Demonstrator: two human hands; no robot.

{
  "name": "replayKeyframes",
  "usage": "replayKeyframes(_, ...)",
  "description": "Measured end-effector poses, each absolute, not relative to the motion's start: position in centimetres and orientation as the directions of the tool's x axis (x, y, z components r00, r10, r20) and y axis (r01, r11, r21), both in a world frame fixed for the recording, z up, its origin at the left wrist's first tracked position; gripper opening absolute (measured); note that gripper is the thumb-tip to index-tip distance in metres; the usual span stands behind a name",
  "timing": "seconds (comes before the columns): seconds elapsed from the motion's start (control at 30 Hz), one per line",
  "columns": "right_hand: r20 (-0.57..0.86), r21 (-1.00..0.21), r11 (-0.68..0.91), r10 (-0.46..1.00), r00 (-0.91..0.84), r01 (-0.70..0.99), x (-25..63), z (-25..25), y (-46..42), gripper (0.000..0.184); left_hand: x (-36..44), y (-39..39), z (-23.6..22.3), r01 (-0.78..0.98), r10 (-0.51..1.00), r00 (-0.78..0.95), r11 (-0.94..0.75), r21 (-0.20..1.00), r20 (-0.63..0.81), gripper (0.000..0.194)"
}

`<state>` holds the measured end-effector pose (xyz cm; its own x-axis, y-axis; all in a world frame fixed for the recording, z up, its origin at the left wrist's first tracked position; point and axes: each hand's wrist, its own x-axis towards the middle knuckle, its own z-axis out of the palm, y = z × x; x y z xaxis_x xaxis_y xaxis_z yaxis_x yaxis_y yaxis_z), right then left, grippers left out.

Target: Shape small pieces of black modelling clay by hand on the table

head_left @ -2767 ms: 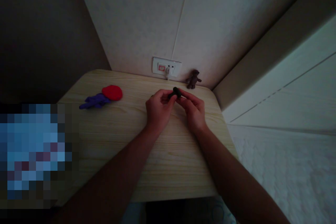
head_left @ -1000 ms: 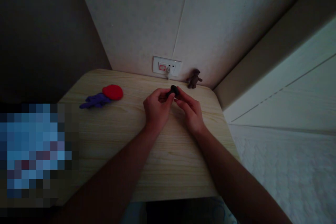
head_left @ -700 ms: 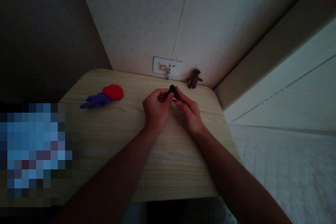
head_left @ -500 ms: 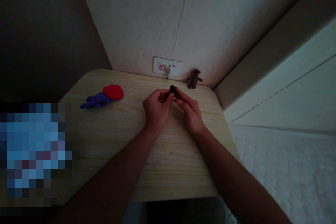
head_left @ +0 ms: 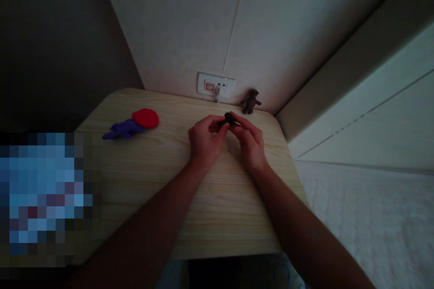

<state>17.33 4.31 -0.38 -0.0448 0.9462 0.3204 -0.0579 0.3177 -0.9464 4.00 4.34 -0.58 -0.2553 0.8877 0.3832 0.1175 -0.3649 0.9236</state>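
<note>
Between the fingertips of both hands is a small dark lump [head_left: 229,118], nearly black, that looks like modelling clay. My left hand [head_left: 206,140] is closed, pinching it from the left with thumb and forefinger. From the right, my right hand [head_left: 250,142] presses its fingertips against the same lump. Part of the lump is hidden behind the fingers. Both hands are above the far middle part of the wooden table [head_left: 217,198]. Beyond the right hand, a small brown bear figure [head_left: 251,101] stands upright by the wall.
A flat red round piece [head_left: 145,118] touches a purple lumpy piece [head_left: 124,129] at the table's left. A wall socket [head_left: 216,86] with a white plug in it sits behind the hands. White quilted bedding [head_left: 369,221] lies to the right. The lower left is pixelated.
Both hands have shifted slightly to the right with the dark lump, which is now turned differently between the fingertips. The bear, red and purple pieces stay in place.
</note>
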Motion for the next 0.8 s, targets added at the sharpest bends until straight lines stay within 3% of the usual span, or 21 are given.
replayKeyframes(0.8, 0.284, -0.957, 0.28, 0.957, -0.059, -0.073, 17.21, -0.47, 4.6, 0.04, 3.87, 4.29, -0.56, 0.137, 0.888, -0.284, -0.336, 0.932, 0.362, 0.015)
